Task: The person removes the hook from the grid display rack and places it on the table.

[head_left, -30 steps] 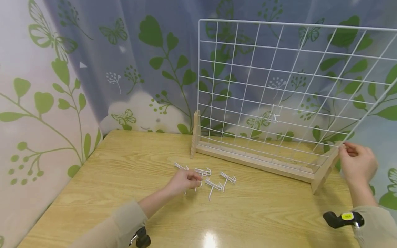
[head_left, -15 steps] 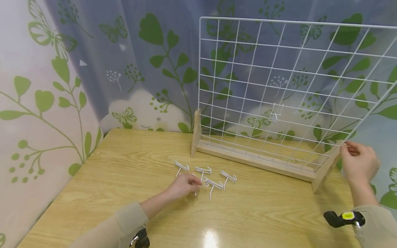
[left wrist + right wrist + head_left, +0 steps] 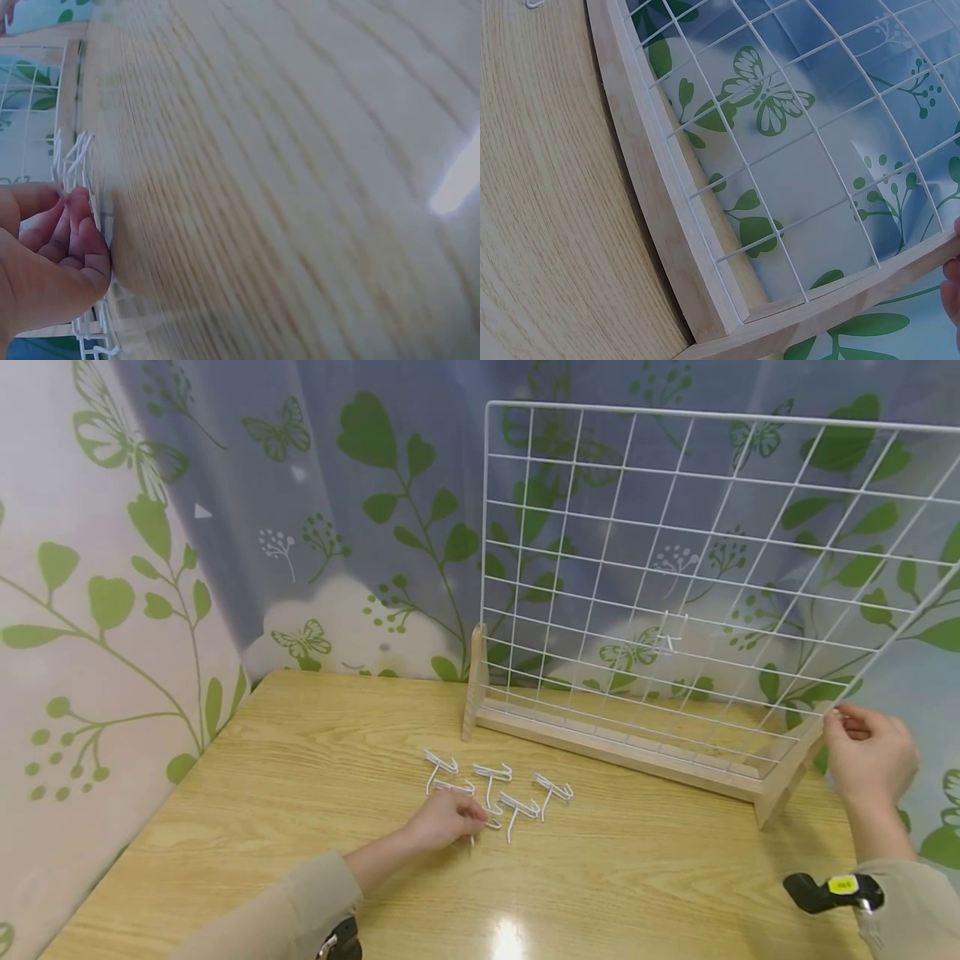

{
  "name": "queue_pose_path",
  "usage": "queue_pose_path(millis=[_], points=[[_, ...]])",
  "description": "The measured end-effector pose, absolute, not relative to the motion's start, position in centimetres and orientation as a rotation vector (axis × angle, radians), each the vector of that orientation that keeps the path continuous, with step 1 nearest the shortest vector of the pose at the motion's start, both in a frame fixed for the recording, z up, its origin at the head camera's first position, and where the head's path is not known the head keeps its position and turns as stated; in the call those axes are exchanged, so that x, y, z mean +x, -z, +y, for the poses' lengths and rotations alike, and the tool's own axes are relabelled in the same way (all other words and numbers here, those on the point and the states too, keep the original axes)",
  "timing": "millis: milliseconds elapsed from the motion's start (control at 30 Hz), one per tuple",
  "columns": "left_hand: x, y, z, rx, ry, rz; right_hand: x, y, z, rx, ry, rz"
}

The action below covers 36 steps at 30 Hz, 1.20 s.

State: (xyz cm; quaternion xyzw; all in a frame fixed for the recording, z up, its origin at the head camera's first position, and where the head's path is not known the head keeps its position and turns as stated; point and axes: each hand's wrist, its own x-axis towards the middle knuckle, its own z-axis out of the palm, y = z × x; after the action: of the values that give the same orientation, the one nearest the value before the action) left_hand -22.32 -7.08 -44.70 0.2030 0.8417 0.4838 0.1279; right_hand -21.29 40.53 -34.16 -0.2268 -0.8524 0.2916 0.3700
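My left hand [image 3: 444, 821] is low over the table among several white wire hooks [image 3: 517, 806]. Its thumb and forefinger pinch one white wire hook [image 3: 492, 821], mostly covered by the fingers in the head view. In the left wrist view the thumb and fingertips of the left hand [image 3: 64, 247] meet on a thin white wire. At the far right, my right hand [image 3: 873, 758] grips the edge of the white grid rack [image 3: 600, 517] where it meets its wooden end foot [image 3: 787, 768]. Only some fingers of the right hand [image 3: 951, 289] show in the right wrist view.
One white hook [image 3: 667, 642] hangs on the grid's lower middle. The rack's wooden base [image 3: 615, 752] stands across the back right of the wooden table [image 3: 337, 735]. A printed curtain [image 3: 322, 510] hangs close behind the table, and another patterned cloth [image 3: 90, 635] covers the left side.
My left hand has come a little toward the table's front, uncovering another hook behind its knuckles. The right hand has stayed at the rack's edge.
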Motion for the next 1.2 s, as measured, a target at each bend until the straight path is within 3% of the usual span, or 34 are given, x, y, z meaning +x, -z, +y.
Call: queue_pose_path(millis=[1200], points=[[-22.41,44.69,-6.55,0.539,-1.405,2.437,-21.48,34.39,40.81,-0.596,-0.774,-2.171]])
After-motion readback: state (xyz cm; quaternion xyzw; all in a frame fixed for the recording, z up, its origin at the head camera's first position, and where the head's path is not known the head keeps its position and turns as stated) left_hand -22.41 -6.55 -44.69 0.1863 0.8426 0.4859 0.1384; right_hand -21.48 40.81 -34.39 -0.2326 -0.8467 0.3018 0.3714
